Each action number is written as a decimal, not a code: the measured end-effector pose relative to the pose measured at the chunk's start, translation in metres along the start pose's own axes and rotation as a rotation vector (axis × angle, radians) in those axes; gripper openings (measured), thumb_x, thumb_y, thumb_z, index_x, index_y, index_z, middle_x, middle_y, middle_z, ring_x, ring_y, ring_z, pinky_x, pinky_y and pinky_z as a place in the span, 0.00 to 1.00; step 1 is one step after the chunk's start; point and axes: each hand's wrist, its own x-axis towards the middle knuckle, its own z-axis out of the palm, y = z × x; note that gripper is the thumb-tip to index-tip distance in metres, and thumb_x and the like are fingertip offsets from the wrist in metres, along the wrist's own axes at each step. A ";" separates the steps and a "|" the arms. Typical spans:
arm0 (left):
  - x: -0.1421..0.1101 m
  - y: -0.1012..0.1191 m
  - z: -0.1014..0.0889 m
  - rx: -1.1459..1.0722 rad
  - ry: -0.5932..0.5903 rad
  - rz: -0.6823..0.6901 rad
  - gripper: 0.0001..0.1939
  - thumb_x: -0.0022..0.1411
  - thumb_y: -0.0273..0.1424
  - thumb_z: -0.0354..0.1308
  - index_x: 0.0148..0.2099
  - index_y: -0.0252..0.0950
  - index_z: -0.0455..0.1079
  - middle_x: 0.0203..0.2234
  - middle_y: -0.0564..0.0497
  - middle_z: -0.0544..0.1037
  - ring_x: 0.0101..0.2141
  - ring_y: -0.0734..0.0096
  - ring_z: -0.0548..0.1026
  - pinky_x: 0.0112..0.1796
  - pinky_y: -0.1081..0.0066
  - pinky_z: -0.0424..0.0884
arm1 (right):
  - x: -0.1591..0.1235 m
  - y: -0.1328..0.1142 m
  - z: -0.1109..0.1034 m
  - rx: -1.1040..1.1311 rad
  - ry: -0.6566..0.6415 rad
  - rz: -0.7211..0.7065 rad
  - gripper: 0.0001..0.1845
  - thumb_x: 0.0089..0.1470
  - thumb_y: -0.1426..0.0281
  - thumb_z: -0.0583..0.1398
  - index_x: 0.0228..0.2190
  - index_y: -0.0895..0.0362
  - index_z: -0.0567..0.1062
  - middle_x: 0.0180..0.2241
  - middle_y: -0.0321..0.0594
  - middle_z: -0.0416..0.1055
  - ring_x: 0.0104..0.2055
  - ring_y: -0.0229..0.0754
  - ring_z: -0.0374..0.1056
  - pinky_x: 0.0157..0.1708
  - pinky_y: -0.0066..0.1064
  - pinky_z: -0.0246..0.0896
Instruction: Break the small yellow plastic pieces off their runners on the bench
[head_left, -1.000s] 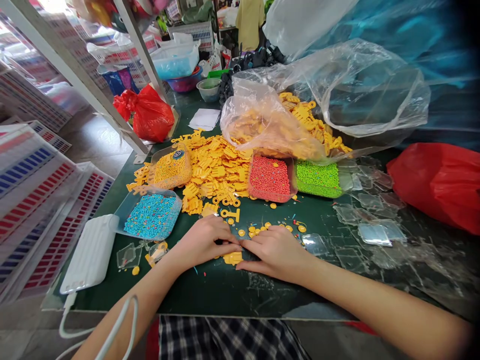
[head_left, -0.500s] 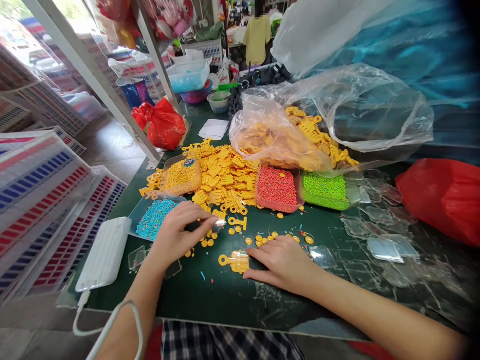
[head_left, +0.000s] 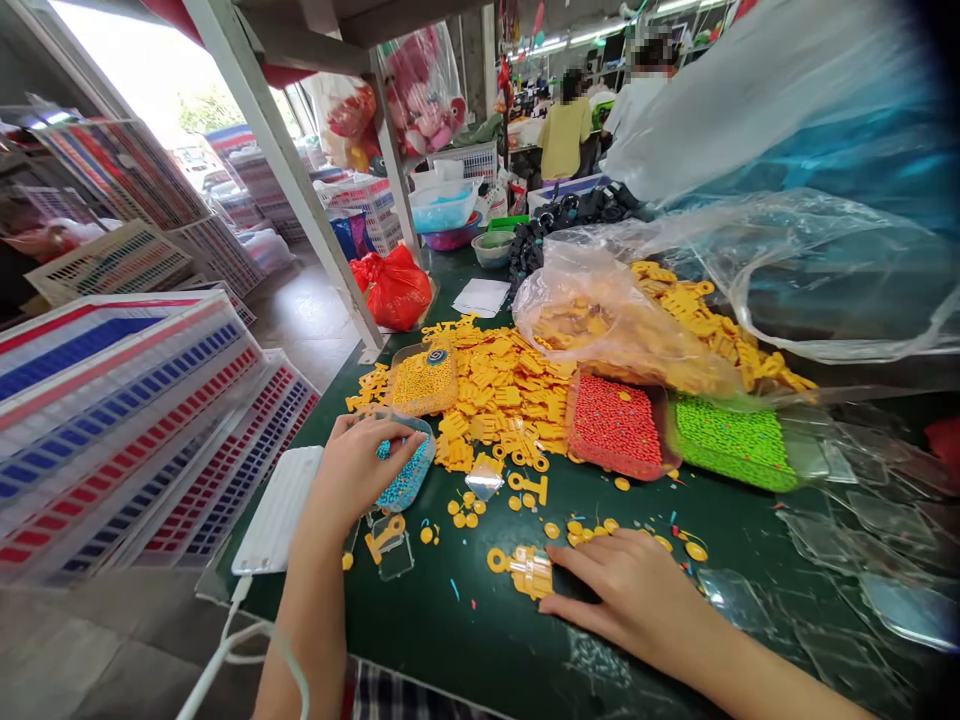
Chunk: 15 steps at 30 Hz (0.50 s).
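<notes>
My left hand [head_left: 356,470] is over the tray of blue beads [head_left: 409,480], its thumb and index fingertips close together; anything between them is too small to make out. My right hand [head_left: 626,585] pinches the edge of a yellow plastic keychain piece [head_left: 531,572] between thumb and index finger, with the piece flat on the table and its ring pointing left. A shiny clear plastic piece [head_left: 484,478] lies beyond it, near a loose yellow ringed part [head_left: 529,487]. Small yellow discs [head_left: 466,510] are scattered around.
Trays of yellow beads [head_left: 424,385], red beads [head_left: 615,425] and green beads [head_left: 735,440] stand around a heap of yellow parts [head_left: 502,385]. A white power bank [head_left: 281,510] with a cable lies at the left edge. Clear plastic pieces [head_left: 862,510] cover the right side.
My left hand has let go of the shiny clear piece and moved left over the blue beads. My right hand stays on the yellow keychain piece. The view has swung left.
</notes>
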 end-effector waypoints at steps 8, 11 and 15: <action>0.003 -0.015 0.004 0.034 -0.030 -0.120 0.18 0.65 0.45 0.51 0.35 0.42 0.78 0.24 0.52 0.79 0.26 0.66 0.72 0.38 0.63 0.63 | 0.000 0.001 0.001 0.006 -0.003 -0.004 0.27 0.64 0.50 0.48 0.33 0.55 0.76 0.22 0.37 0.74 0.23 0.40 0.71 0.25 0.32 0.48; 0.019 -0.011 0.007 -0.041 0.096 -0.119 0.19 0.65 0.45 0.51 0.36 0.40 0.77 0.29 0.50 0.80 0.28 0.67 0.72 0.34 0.67 0.64 | 0.000 0.001 0.001 0.009 -0.020 -0.010 0.26 0.63 0.50 0.49 0.33 0.56 0.75 0.22 0.36 0.74 0.23 0.39 0.70 0.24 0.32 0.46; 0.059 -0.013 0.005 -0.057 0.056 -0.112 0.18 0.64 0.44 0.51 0.39 0.38 0.77 0.31 0.49 0.80 0.29 0.66 0.72 0.31 0.69 0.64 | 0.001 0.001 0.001 0.004 -0.037 -0.014 0.25 0.63 0.50 0.50 0.31 0.56 0.74 0.22 0.36 0.74 0.24 0.39 0.69 0.25 0.32 0.44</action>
